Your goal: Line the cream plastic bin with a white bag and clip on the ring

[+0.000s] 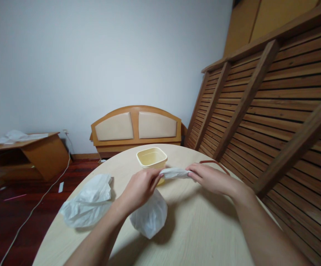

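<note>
A strip of white plastic bag (175, 173), gathered and folded, is stretched level between my two hands above the round table. My left hand (145, 186) pinches its left end, and my right hand (204, 178) grips the right end between thumb and fingers. Below my left hand is a puffed white bag part (150, 216), seemingly of the same bag; the join is hidden behind the hand. Just beyond my hands stands a pale yellow plastic tub (152, 157), open at the top. A second crumpled white plastic bag (88, 201) lies left of my left forearm.
The round table (204, 229) has a pale wood top. A reddish-brown strap or cord (214, 162) lies near its right edge. Slatted wooden panels (260, 111) lean at the right. Behind are a headboard (137, 125) and a low desk (41, 151); a white cable (38, 203) crosses the floor.
</note>
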`<state>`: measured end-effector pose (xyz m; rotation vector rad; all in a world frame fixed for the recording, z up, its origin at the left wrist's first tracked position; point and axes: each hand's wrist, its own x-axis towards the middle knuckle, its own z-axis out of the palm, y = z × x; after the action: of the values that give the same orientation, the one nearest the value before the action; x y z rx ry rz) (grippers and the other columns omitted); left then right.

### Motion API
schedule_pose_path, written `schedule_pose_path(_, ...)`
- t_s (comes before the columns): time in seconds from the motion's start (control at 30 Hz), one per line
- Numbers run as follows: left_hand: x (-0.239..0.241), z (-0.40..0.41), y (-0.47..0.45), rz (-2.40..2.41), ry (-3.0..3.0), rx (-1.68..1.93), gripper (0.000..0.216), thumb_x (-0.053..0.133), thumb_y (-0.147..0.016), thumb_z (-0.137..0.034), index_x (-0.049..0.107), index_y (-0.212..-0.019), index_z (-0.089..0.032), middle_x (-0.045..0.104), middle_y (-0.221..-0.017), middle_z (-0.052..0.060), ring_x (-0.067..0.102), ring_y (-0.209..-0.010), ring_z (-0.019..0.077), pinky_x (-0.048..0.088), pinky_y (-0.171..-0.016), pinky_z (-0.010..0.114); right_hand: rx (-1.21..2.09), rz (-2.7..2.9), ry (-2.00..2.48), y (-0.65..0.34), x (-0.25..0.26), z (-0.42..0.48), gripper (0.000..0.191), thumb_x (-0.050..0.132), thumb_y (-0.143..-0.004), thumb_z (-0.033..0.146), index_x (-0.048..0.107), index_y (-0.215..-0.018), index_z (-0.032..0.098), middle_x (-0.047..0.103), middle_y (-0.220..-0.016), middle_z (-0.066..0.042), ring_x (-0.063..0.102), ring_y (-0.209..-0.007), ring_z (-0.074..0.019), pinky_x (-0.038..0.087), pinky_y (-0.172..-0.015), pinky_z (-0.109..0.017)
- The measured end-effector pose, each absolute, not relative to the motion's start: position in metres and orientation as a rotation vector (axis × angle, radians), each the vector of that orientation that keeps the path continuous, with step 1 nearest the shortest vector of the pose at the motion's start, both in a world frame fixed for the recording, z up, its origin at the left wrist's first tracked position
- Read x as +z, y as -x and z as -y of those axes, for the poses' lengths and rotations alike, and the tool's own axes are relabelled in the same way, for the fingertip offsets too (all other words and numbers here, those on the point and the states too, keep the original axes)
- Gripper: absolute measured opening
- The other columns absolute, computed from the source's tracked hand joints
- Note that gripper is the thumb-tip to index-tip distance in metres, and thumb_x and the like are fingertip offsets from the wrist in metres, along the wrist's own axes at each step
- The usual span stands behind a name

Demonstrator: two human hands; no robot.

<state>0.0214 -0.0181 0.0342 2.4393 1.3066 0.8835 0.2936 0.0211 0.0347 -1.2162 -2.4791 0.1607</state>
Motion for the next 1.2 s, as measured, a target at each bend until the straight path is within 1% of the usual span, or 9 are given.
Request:
schedule_pose_path(0.07,0.035,0.018,-0.024,-1.359,-2.420,0.874,0.035,0.042,-0.103,-0.035,0.072,-0.093,-0.019,0.074,-0.081,0.006,0.065,-0.073,0.0205,0.040,-0.066,0.026,0.174,2.492,1.186,-0.291,0.031,-0.018,0.023,0.060,-0.094,0.027,0.072,-0.113,0.021,0.074,-0.111,-0.009,0.069,-0.103,-0.0259,0.054,-0.091,-0.038)
schedule_pose_path(0.17,0.032,0.017,-0.025,-1.351,-2.387,0.872,0.035,0.043,-0.102,-0.035,0.068,-0.085,-0.017,0.070,-0.075,0.004,0.060,-0.068,0.0183,0.037,-0.063,0.025,0.141,2.458,1.125,-0.279,0.030,-0.014,0.053,0.069,-0.088,0.033,0.058,-0.138,0.018,0.063,-0.138,-0.015,0.059,-0.127,-0.0297,0.048,-0.107,-0.046)
schedule_pose_path(0.27,0.029,0.017,-0.024,-1.304,-2.338,0.861,0.038,0.043,-0.102,-0.037,0.067,-0.081,-0.017,0.070,-0.075,0.005,0.061,-0.069,0.0183,0.040,-0.065,0.025,0.118,2.454,0.952,-0.259,0.031,-0.008,0.075,0.070,-0.088,0.036,0.038,-0.153,0.017,0.046,-0.154,-0.017,0.044,-0.142,-0.0291,0.040,-0.116,-0.049)
schedule_pose_path(0.37,0.028,0.017,-0.024,-1.216,-2.284,0.892,0.037,0.044,-0.101,-0.037,0.070,-0.086,-0.017,0.074,-0.084,0.007,0.065,-0.076,0.0204,0.044,-0.072,0.026,0.089,2.455,0.820,-0.239,0.030,-0.003,0.080,0.069,-0.090,0.036,0.029,-0.157,0.017,0.040,-0.158,-0.019,0.040,-0.145,-0.0285,0.039,-0.117,-0.050)
schedule_pose_path(0.57,0.027,0.017,-0.028,-1.148,-2.230,0.919,0.036,0.042,-0.102,-0.037,0.070,-0.091,-0.016,0.074,-0.086,0.007,0.065,-0.077,0.0205,0.046,-0.074,0.027,0.178,2.403,0.819,-0.224,0.018,-0.004,0.074,0.064,-0.093,0.025,0.027,-0.157,0.022,0.058,-0.143,-0.017,0.057,-0.131,-0.0275,0.050,-0.107,-0.048)
schedule_pose_path(0.73,0.023,0.016,-0.026,-1.208,-2.239,0.995,0.023,0.048,-0.100,-0.034,0.062,-0.100,-0.017,0.072,-0.094,0.007,0.064,-0.083,0.0202,0.044,-0.075,0.028,0.365,2.436,0.811,-0.226,0.017,-0.005,0.060,0.053,-0.099,0.020,0.032,-0.155,0.028,0.063,-0.137,-0.012,0.063,-0.123,-0.0237,0.052,-0.101,-0.041)
schedule_pose_path(0.87,0.023,0.013,-0.021,-1.233,-2.203,0.967,0.023,0.051,-0.099,-0.037,0.058,-0.088,-0.018,0.065,-0.077,0.001,0.057,-0.070,0.0166,0.039,-0.066,0.026,0.452,2.489,0.836,-0.233,0.024,-0.003,0.053,0.052,-0.097,0.013,0.043,-0.147,0.026,0.067,-0.130,-0.010,0.065,-0.117,-0.0234,0.051,-0.098,-0.038)
schedule_pose_path(1.07,0.031,0.013,-0.018,-1.149,-2.160,0.920,0.029,0.052,-0.098,-0.041,0.064,-0.090,-0.016,0.062,-0.076,0.000,0.052,-0.070,0.0153,0.038,-0.064,0.025,0.648,2.450,0.856,-0.248,0.038,-0.005,0.019,0.052,-0.100,0.029,0.061,-0.116,0.022,0.072,-0.103,-0.003,0.066,-0.090,-0.0175,0.049,-0.080,-0.028)
schedule_pose_path(1.2,0.031,0.012,-0.014,-1.103,-2.219,0.784,0.035,0.046,-0.100,-0.042,0.067,-0.092,-0.015,0.064,-0.078,0.002,0.055,-0.071,0.0159,0.039,-0.064,0.025,0.650,2.458,0.938,-0.253,0.043,-0.006,0.026,0.060,-0.096,0.044,0.065,-0.105,0.020,0.071,-0.091,-0.002,0.063,-0.078,-0.0164,0.043,-0.067,-0.024)
